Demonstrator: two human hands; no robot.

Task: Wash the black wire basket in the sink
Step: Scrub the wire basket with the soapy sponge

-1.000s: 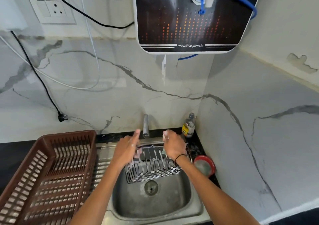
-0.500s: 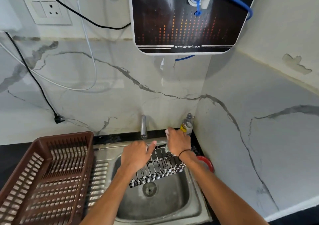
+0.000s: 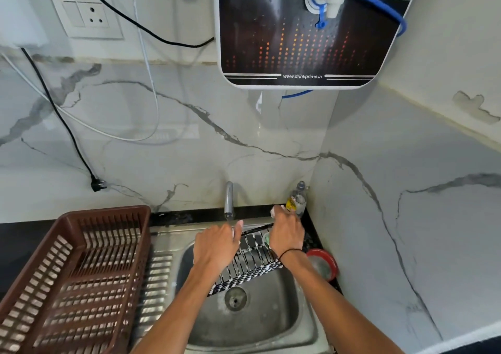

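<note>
The black wire basket (image 3: 248,268), streaked with white soap foam, hangs tilted over the steel sink (image 3: 271,326), its right end higher. My left hand (image 3: 217,248) grips the basket's left edge, thumb pointing up toward the tap (image 3: 229,200). At the basket's raised right end, my right hand (image 3: 287,234) holds a green scrub pad (image 3: 266,238) against the wires, foam on its fingertips. The sink drain (image 3: 235,298) shows just below the basket.
A brown plastic dish rack (image 3: 67,280) sits on the left of the sink's ribbed drainboard (image 3: 158,275). A soap bottle (image 3: 297,200) stands in the back right corner, a red-rimmed bowl (image 3: 324,264) beside the sink. A water purifier (image 3: 306,36) hangs overhead.
The basket has tipped, its right end rising toward the sink's back corner. My left hand slid right and down along it; my right hand moved slightly right with the pad.
</note>
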